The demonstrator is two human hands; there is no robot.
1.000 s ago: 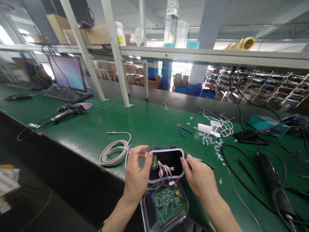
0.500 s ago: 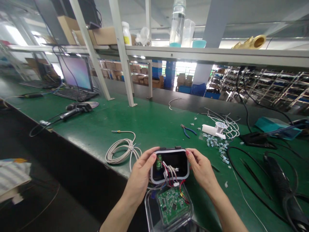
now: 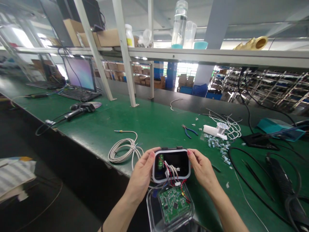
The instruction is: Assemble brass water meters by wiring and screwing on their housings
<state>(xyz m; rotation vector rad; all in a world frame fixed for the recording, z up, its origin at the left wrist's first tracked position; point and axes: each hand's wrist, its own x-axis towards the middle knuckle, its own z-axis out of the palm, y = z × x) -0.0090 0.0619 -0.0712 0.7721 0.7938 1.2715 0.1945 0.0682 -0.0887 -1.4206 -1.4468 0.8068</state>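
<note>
The person's left hand (image 3: 142, 177) and right hand (image 3: 204, 170) are both curled around a small, black, rounded plastic box with a white rim (image 3: 178, 161). Each hand grips one short side of the box, with the fingers bent over its edge, and the person holds it up just above the table.

Inside the box sits a small green part (image 3: 160, 161). A bunch of thin red and white wires (image 3: 170, 172) hangs out of the box and goes down to a flat green circuit board (image 3: 173, 204). The board lies in a clear plastic case (image 3: 153, 209), right under the hands.

The long green workbench (image 3: 145, 119) holds other things too. A coil of thin white cable (image 3: 123, 151) lies just left of the left hand. Past the right hand are small pliers with blue handles (image 3: 188, 131), a white plastic piece (image 3: 210, 130), and a pile of tiny metal and blue bits (image 3: 216, 145). Thin black tweezers (image 3: 257, 180) lie among thick black cables (image 3: 241, 174) on the right. Farther away stand a computer screen (image 3: 79, 73) and a black keyboard (image 3: 79, 95).
</note>
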